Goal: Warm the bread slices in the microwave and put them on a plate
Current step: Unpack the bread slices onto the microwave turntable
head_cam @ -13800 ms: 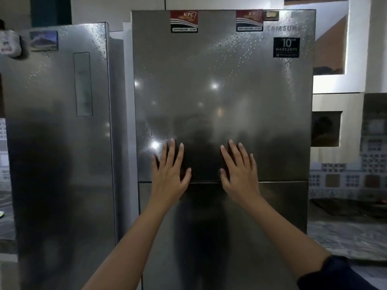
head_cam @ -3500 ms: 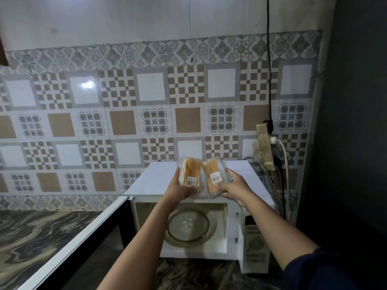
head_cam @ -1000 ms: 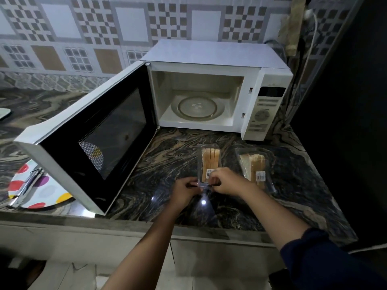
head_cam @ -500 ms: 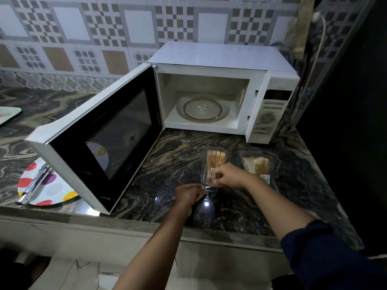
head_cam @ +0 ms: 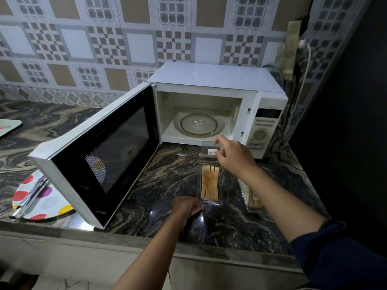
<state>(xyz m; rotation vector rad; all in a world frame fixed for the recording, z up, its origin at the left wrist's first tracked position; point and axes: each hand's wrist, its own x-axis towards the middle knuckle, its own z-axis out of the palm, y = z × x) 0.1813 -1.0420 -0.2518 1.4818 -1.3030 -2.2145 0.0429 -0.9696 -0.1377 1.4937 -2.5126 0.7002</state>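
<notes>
The marbled dark worktop (head_cam: 167, 174) runs along a patterned tiled wall (head_cam: 104, 42). On it stands a white microwave (head_cam: 213, 80) with its door (head_cam: 100, 155) swung wide to the left; the glass turntable (head_cam: 199, 124) inside is bare. At the left edge, partly behind the door, lies a white plate (head_cam: 48, 197) with coloured dots, and metal tongs (head_cam: 29, 198) rest across it. In front of the oven's opening a clear packet of bread slices (head_cam: 210, 183) lies lengthwise on the worktop, its far flap raised and carrying a small label. A second packet (head_cam: 252, 197) lies just to its right, mostly hidden under the right forearm. The right hand (head_cam: 232, 158) pinches the raised flap at the far end, index finger extended. The left hand (head_cam: 186, 206) is closed, gripping the packet's near end against the worktop.
</notes>
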